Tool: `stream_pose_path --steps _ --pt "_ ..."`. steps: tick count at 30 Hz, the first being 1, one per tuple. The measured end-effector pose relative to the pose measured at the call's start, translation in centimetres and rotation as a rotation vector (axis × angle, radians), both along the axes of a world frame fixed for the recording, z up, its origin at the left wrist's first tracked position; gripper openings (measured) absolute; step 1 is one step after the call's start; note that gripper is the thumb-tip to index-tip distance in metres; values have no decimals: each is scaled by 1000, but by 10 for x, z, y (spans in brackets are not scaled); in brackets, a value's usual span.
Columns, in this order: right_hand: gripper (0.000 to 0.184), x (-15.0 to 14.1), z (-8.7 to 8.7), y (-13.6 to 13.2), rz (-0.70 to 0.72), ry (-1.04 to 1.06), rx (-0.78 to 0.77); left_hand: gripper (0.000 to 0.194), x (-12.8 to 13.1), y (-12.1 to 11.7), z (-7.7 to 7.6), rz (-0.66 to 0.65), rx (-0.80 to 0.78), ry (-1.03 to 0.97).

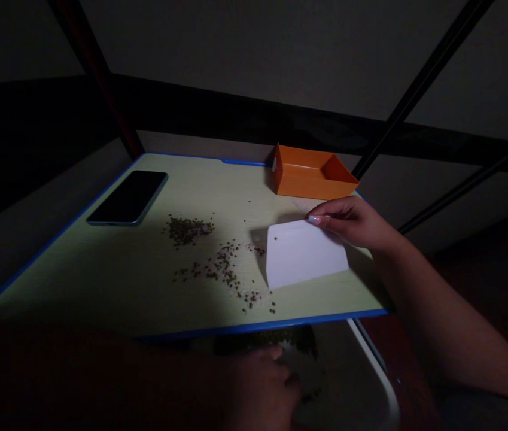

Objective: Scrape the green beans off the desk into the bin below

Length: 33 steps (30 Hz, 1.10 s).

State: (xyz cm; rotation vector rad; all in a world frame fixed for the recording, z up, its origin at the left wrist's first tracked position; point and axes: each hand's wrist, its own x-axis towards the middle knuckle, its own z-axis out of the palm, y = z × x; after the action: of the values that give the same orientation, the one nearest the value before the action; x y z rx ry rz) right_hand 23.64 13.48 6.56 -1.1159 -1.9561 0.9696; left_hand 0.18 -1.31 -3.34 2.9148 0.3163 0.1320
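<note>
My right hand (pixel 347 221) pinches the top edge of a white dough scraper (pixel 307 254), a flat trapezoid tilted up with its lower edge on the pale tabletop (pixel 114 269). Left of the scraper lie scattered small green beans (pixel 224 263), mixed with some whitish bits, and one bean clings near the scraper's corner. Farther left is a denser heap of beans (pixel 186 230). Below the table's front edge, my left hand (pixel 267 383) is in deep shadow with its fingers curled, over a white-rimmed container (pixel 382 383) with more beans inside. Whatever it may hold is hidden.
An orange open box (pixel 312 185) stands at the table's back right, just behind my right hand. A dark-screened phone (pixel 128 197) lies at the back left. Blue trim (pixel 254 327) edges the table, and a panelled wall (pixel 245 54) rises behind it.
</note>
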Motion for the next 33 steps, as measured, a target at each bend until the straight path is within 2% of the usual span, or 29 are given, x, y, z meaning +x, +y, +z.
stream_pose_path --steps 5,14,22,27,33 --pt "41 0 0 0 31 -31 0 41 0 -2 -6 50 21 -40" --pt "39 2 -2 0 81 -43 -57 47 -4 0 1 3 10 -99" --pt "34 4 -3 2 171 -40 -73 43 2 -4 -2 95 1 -32" --pt "32 4 -1 4 258 -104 -72 47 4 -5 -7 177 -6 9" --pt "32 2 -1 7 291 -127 -59 43 -7 3 -9 58 -59 -18"
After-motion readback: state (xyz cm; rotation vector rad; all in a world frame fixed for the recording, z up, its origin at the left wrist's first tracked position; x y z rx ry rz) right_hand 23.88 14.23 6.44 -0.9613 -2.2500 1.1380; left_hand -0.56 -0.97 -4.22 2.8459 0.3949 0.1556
